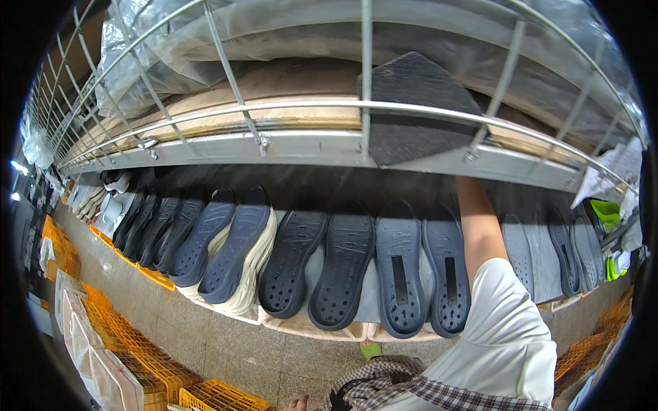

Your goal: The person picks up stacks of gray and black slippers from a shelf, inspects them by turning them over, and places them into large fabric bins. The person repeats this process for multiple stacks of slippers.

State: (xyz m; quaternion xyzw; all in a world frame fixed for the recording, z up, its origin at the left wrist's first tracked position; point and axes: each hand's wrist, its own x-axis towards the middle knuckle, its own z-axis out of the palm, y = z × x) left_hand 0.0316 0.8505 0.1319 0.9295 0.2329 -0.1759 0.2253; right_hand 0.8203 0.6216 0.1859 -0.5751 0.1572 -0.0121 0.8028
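Note:
My right forearm (480, 226) reaches up from a white sleeve and passes behind the metal edge of the wire shelf (308, 147); the shelf hides the hand. Beside the arm lies a pair of blue-grey shoe soles (400, 243) with holes and black strips. Left of them are dark grey perforated soles (343, 264), then navy soles (236, 250) on wavy cream bases. Lighter grey soles (519, 253) lie right of the arm. Only the fingertips of my left hand (299, 404) show at the bottom edge, apart from the soles; their grip is not clear.
Plastic-wrapped goods (274, 38) and a black flat piece (419, 116) lie behind the wire mesh above. More black soles (164, 226) line the shelf leftward. Orange crates (147, 342) stand at lower left, others (582, 349) at right. Bright green items (606, 214) sit far right.

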